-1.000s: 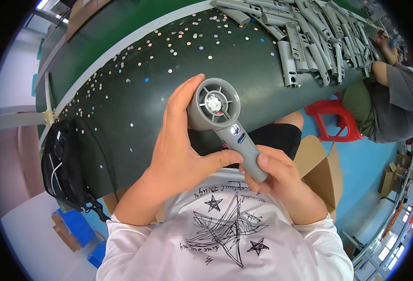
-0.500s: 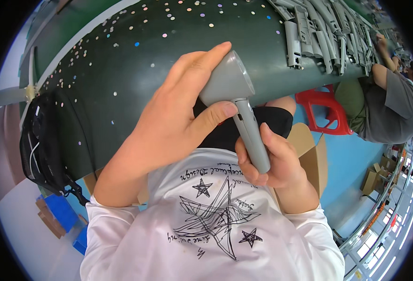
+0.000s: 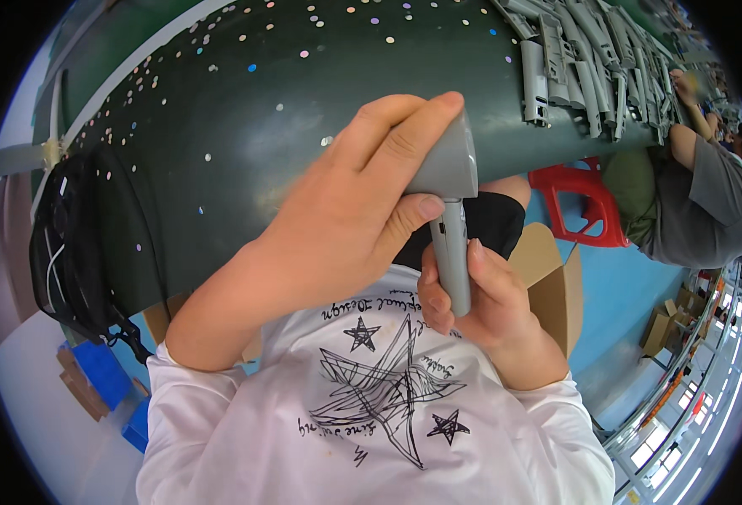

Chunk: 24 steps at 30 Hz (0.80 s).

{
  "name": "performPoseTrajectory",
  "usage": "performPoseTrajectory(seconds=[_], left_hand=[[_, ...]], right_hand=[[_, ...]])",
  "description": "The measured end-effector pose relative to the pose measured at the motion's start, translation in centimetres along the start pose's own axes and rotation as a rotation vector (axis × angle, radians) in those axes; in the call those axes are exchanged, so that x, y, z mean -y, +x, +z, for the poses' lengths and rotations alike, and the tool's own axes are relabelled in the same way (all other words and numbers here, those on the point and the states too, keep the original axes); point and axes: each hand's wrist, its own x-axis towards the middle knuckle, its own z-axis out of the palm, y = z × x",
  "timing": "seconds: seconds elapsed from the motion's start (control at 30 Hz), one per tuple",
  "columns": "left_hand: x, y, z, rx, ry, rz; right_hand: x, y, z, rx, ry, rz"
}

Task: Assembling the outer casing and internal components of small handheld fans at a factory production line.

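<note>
My left hand (image 3: 350, 194) is clasping the flared head (image 3: 448, 167) of 1 grey, straight-handled plastic device (image 3: 452, 225); my right hand (image 3: 496, 307) is pinching its handle (image 3: 453, 273).

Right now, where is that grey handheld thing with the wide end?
In the head view, the grey handheld thing is just right of centre, with the left hand on its wide end and the right hand around its handle.

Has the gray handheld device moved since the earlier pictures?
Yes: the gray handheld device has shifted rightward, nearer the pile of gray parts.
</note>
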Motion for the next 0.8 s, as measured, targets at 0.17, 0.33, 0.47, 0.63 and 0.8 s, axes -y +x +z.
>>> performPoseTrajectory(seconds=[0.17,0.33,0.47,0.63,0.8], left_hand=[[0.8,-0.7,1.0,0.023,0.079,0.071],[0.4,-1.0,0.0,0.071,0.003,-0.038],[0.8,-1.0,-0.2,-0.039,-0.114,0.078],[-1.0,-1.1,0.5,-0.062,-0.220,-0.181],[-0.9,-0.6,1.2,-0.110,-0.158,-0.130]], right_hand=[[-1.5,0.4,-1.0,-0.040,0.097,0.025],[0.1,0.4,-0.9,-0.021,0.093,0.105],[1.5,0.3,-0.2,-0.001,-0.070,0.048],[1.4,0.3,0.6,-0.060,-0.289,-0.090],[0.7,-0.4,1.3,-0.210,-0.527,-0.200]])
